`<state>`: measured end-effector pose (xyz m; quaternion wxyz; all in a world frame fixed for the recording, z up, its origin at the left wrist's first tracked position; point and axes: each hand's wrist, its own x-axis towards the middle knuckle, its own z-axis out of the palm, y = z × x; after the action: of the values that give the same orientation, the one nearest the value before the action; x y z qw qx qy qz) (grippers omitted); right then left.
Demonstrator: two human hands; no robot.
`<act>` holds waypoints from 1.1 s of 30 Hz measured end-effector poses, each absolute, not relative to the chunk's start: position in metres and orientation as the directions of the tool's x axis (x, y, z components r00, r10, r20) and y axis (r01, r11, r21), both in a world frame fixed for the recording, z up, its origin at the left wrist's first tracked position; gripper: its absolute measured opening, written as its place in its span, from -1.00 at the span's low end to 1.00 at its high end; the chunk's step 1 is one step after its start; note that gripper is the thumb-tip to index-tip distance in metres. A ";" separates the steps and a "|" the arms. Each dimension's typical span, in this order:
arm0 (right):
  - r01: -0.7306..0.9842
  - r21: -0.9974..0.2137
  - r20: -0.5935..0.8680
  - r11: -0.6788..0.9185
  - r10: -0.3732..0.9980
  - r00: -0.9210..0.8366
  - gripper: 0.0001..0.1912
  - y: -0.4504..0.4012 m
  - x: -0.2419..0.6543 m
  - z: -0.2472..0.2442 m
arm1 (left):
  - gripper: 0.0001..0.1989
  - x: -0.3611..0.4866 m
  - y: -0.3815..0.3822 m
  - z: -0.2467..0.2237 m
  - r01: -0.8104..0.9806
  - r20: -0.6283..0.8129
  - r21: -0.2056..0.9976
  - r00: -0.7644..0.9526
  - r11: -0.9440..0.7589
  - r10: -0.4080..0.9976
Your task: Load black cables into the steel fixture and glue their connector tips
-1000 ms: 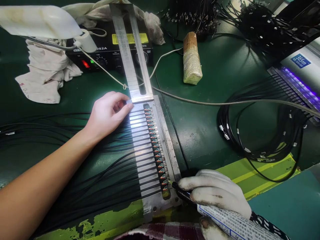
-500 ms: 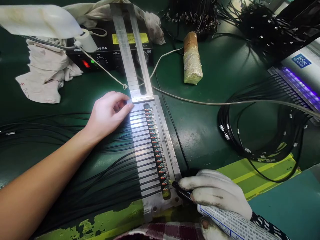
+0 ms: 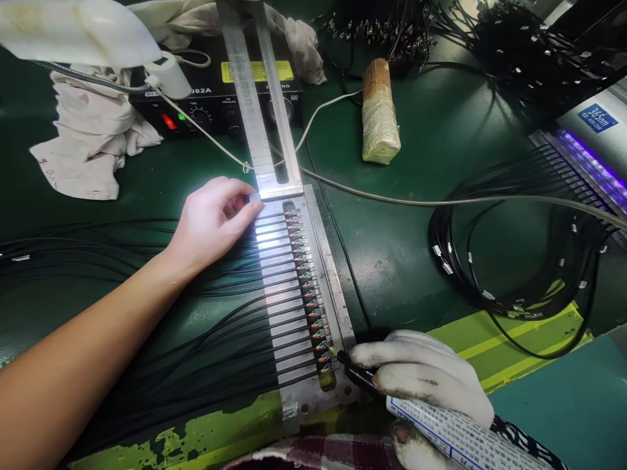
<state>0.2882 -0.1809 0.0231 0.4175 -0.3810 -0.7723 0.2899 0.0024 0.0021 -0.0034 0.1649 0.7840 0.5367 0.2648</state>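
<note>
A slotted metal jig (image 3: 289, 395) lies lengthwise before me, with several black cables (image 3: 235, 287) laid across it in parallel. Their stripped ends, showing small orange and green wires, line up with little metal connectors (image 3: 309, 284) along the slot. At the jig's far left corner, my bare left hand (image 3: 210, 219) pinches the edge between thumb and forefinger. My gloved right hand (image 3: 426, 372) is closed around a white printed tube with a black nozzle (image 3: 445, 421). The nozzle tip points at the connectors near the close end of the row; contact cannot be made out.
Behind the jig stands a black controller box (image 3: 210, 108), crossed by a slotted metal bar (image 3: 245, 85). A wrapped block (image 3: 379, 121), coiled cables (image 3: 441, 261) and a UV lamp (image 3: 595, 124) are to the right. A white lamp (image 3: 83, 29) overhangs the upper left.
The view has shifted very slightly. Both hands, the tube and the jig keep nearly the same places, with the nozzle tip still beside the near connectors.
</note>
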 end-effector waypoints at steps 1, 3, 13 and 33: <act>0.348 -0.765 0.420 0.541 0.830 -0.367 -0.71 -0.181 0.288 0.023 | -0.79 0.002 0.002 -0.003 0.754 0.237 0.543 0.285 -0.370 0.929; 0.340 -0.764 0.429 0.548 0.825 -0.368 -0.71 -0.180 0.288 0.023 | -0.79 0.002 0.002 -0.003 0.755 0.238 0.540 0.287 -0.372 0.928; 0.396 -0.747 0.461 0.534 0.845 -0.270 -0.70 -0.193 0.289 0.032 | -0.75 0.003 0.002 -0.003 0.757 0.236 0.545 0.274 -0.361 0.932; 0.342 -0.757 0.443 0.557 0.822 -0.358 -0.72 -0.194 0.290 0.025 | -0.78 0.004 0.002 -0.003 0.749 0.241 0.555 0.272 -0.362 0.932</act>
<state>0.2904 -0.1939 0.0246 0.4235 -0.3760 -0.7740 0.2832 0.0038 0.0018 -0.0026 0.1684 0.7795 0.5390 0.2712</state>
